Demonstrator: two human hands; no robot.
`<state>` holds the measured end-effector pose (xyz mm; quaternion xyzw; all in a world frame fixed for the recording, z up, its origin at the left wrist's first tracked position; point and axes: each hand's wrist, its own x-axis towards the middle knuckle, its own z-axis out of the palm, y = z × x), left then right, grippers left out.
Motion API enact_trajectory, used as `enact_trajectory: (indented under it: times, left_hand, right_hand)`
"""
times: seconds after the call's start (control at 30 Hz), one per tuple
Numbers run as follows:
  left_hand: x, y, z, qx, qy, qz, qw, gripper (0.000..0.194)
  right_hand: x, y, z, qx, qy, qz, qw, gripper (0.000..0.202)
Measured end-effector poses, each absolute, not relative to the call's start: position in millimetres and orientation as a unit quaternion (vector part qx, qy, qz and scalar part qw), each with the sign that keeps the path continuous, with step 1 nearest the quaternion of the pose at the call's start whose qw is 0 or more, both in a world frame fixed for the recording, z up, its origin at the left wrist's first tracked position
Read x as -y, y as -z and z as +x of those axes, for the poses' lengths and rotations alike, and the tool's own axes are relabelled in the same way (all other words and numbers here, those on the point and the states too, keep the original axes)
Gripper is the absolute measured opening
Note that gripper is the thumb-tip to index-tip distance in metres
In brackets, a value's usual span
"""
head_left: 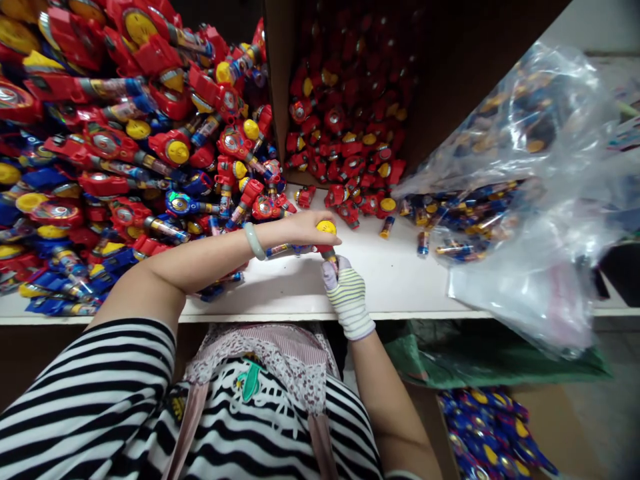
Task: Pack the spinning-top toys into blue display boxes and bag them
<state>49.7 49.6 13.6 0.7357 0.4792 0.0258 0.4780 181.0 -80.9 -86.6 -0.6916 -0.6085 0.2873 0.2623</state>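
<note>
Over the white table, my bare left hand (305, 229) is closed around a small red toy with a yellow round cap (327, 227). My right hand (345, 293), in a striped glove, grips the tube (330, 256) at the toy's lower end. The two hands meet on this one toy, and their fingers partly cover it. Just beyond them lie loose red toy pieces (345, 212). To the right, two small tubes with blue and yellow ends (387, 227) rest on the tabletop.
A big heap of red and blue toys with tubes (125, 153) fills the left side. An upright brown box (277, 87) holds more red pieces. A clear plastic bag (540, 220) of tubes lies at right. Below the table edge sits a carton of blue toys (490, 433).
</note>
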Motion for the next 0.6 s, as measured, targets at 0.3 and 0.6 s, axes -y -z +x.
enact_trajectory:
  times: [0.3, 0.6]
  left_hand:
    - [-39.5, -3.2, 40.4, -0.487, -0.069, 0.741, 0.458, 0.037]
    - [-194.4, -185.4, -38.2, -0.577, -0.307, 0.756, 0.021, 0.051]
  right_hand:
    - [61.4, 97.0, 179.9, 0.607, -0.379, -0.609, 0.341, 0.058]
    - [48.6, 113.5, 231.3, 0.466, -0.473, -0.560, 0.496, 0.063]
